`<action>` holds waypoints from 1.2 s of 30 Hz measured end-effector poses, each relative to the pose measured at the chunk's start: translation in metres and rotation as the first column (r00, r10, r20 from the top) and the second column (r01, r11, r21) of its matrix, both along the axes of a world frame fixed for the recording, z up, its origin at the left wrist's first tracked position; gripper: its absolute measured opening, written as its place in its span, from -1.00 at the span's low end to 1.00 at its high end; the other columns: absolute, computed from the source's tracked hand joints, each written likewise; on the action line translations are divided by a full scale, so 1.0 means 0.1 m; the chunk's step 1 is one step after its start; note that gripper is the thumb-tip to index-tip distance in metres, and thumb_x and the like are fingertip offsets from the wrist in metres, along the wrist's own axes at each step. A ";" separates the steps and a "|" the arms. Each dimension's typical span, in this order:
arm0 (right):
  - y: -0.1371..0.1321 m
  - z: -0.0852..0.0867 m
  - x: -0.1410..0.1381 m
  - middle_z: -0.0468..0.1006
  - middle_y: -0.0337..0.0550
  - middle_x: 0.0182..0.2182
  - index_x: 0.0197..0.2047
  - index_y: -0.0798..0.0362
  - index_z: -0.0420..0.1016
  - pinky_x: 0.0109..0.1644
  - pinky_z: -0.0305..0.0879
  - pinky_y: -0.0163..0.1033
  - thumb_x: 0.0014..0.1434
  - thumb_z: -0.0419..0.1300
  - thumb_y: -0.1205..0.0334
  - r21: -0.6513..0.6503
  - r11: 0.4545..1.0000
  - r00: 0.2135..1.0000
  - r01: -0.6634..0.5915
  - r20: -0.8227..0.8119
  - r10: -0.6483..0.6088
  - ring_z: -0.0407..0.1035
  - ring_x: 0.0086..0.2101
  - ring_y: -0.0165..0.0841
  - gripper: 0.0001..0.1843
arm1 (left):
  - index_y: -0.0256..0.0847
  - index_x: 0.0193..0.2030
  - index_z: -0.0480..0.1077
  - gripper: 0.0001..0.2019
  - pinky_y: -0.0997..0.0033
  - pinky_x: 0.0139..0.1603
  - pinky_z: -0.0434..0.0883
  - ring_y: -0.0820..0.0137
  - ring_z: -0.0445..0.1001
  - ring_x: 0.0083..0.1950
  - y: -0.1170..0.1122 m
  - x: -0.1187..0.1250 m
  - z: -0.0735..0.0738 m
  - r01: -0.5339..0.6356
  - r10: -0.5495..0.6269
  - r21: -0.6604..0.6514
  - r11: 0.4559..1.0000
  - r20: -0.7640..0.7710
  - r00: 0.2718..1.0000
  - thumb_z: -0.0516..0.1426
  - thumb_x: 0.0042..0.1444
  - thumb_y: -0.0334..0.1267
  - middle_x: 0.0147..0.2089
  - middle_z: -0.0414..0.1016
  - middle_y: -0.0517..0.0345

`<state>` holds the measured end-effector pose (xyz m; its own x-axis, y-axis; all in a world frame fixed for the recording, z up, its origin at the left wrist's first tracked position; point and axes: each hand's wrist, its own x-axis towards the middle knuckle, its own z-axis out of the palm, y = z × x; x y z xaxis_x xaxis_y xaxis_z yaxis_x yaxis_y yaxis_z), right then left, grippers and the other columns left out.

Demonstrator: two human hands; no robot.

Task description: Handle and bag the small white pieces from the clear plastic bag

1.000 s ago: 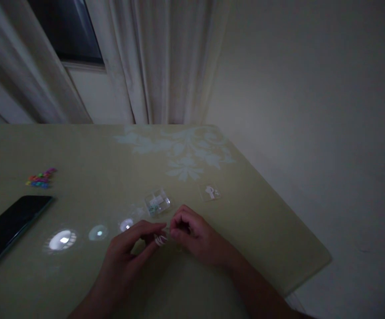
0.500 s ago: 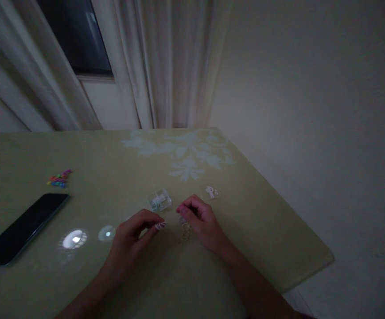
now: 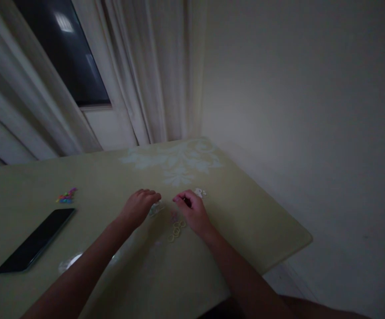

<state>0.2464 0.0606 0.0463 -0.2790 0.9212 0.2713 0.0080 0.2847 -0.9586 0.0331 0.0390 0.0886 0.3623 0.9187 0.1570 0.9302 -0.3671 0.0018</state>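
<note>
My left hand (image 3: 141, 205) reaches over a small clear plastic box (image 3: 155, 209) on the yellow-green table (image 3: 119, 177), fingers curled over it; whether it grips the box is unclear. My right hand (image 3: 192, 210) rests just right of it, fingers curled in a pinch, with whatever it holds too small to name. A little chain of pale rubber rings (image 3: 176, 230) lies on the table between and below the hands. A small clear packet with a white piece (image 3: 200, 192) lies just beyond my right hand.
A black phone (image 3: 37, 239) lies at the left. A heap of coloured small bands (image 3: 66, 196) sits beyond it. Light reflections (image 3: 69, 262) show on the tabletop near my left forearm. Curtains and a dark window stand behind; the table's right edge drops off near the wall.
The camera has tilted up and back. My left hand moved forward onto the clear box. The pale rings now lie on the table, apart from both hands.
</note>
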 end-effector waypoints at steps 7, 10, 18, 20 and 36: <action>0.06 -0.02 0.02 0.48 -0.21 -0.33 -0.25 0.10 0.56 -0.25 0.24 -0.27 0.32 0.26 0.21 0.083 0.995 0.993 0.048 0.102 -0.056 0.33 -0.37 -0.39 -0.86 | -0.19 -0.14 0.58 -0.76 0.18 0.00 0.48 0.15 0.66 -0.11 -0.01 -0.03 -0.10 0.093 -0.094 -0.022 0.995 -0.055 0.994 0.15 0.19 -0.55 -0.15 0.71 -0.07; 0.06 0.01 0.05 0.48 -0.21 -0.30 -0.25 0.11 0.56 -0.12 0.25 -0.25 0.26 0.29 0.42 0.187 0.982 0.952 -0.011 0.302 -0.047 0.36 -0.28 -0.38 -0.94 | -0.20 -0.03 0.59 -0.66 0.13 0.07 0.51 0.14 0.67 -0.02 -0.03 -0.07 -0.17 0.088 -0.088 0.006 0.996 -0.011 0.996 0.12 0.17 -0.59 -0.01 0.71 -0.14; 0.12 0.10 0.27 0.51 -0.20 -0.31 -0.27 0.10 0.63 -0.11 0.25 -0.28 0.23 0.38 0.41 0.150 0.966 0.803 -0.210 0.590 0.083 0.39 -0.26 -0.37 -0.95 | -0.21 0.21 0.53 -0.49 -0.01 0.17 0.55 0.10 0.63 0.16 -0.28 -0.05 -0.32 0.084 -0.123 0.202 0.976 0.193 0.973 0.00 0.23 -0.58 0.20 0.63 -0.16; 0.13 0.10 0.33 0.52 -0.20 -0.32 -0.27 0.10 0.65 -0.13 0.25 -0.28 0.23 0.40 0.38 0.127 0.961 0.786 -0.246 0.607 0.121 0.40 -0.27 -0.37 -0.97 | -0.17 0.12 0.57 -0.63 0.06 0.10 0.58 0.14 0.66 0.05 -0.42 0.09 -0.38 0.036 -0.101 0.211 0.977 0.305 0.947 0.02 0.34 -0.47 0.06 0.69 -0.07; 0.02 0.23 0.52 0.55 -0.17 -0.27 -0.26 0.06 0.68 -0.09 0.24 -0.26 0.17 0.42 0.39 -0.005 0.937 0.569 -0.349 0.793 0.217 0.42 -0.21 -0.32 -0.93 | -0.07 -0.24 0.55 -0.81 0.30 -0.12 0.54 0.25 0.59 -0.16 -0.84 0.29 -0.60 0.015 0.114 -0.207 0.978 0.595 0.795 0.12 0.37 -0.21 -0.18 0.59 0.11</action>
<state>0.2986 0.0624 0.0692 -0.6825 0.7284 -0.0612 0.6188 0.5312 -0.5787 0.0621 -0.0449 0.0285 0.2063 0.9673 0.1472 0.7333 -0.2525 0.6313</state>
